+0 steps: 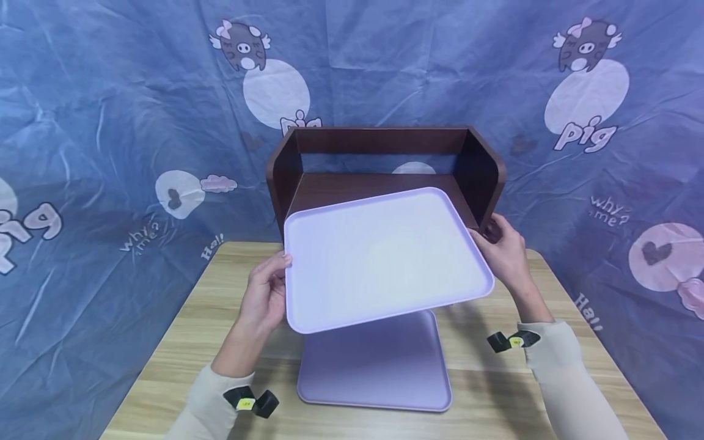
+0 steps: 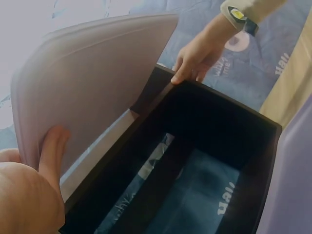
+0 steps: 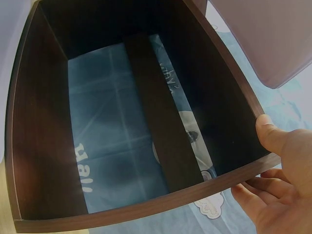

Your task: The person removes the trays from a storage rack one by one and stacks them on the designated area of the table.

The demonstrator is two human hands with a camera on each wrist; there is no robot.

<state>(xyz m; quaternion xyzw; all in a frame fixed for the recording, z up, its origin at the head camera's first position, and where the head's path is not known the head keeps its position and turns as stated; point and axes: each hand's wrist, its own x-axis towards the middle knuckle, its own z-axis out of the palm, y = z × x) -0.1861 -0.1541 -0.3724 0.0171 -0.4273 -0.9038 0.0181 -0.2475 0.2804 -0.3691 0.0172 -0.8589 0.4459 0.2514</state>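
A pale lilac tray (image 1: 387, 260) is held up at a tilt in front of a dark brown wooden shelf (image 1: 379, 140). My left hand (image 1: 266, 293) pinches the tray's left edge; in the left wrist view its fingers lie against the tray's underside (image 2: 97, 83). On the other side, my right hand (image 1: 506, 253) grips the shelf's right side. The right wrist view shows the thumb over the edge near a corner of the open brown frame (image 3: 36, 122) and the other fingers beyond it. The raised tray hides the shelf's lower front in the head view.
A second lilac tray (image 1: 376, 373) lies flat on the wooden table (image 1: 209, 330), partly under the raised one. Behind the table hangs a blue cloth (image 1: 374, 61) printed with pigs and lettering. Both wrists carry small black camera mounts.
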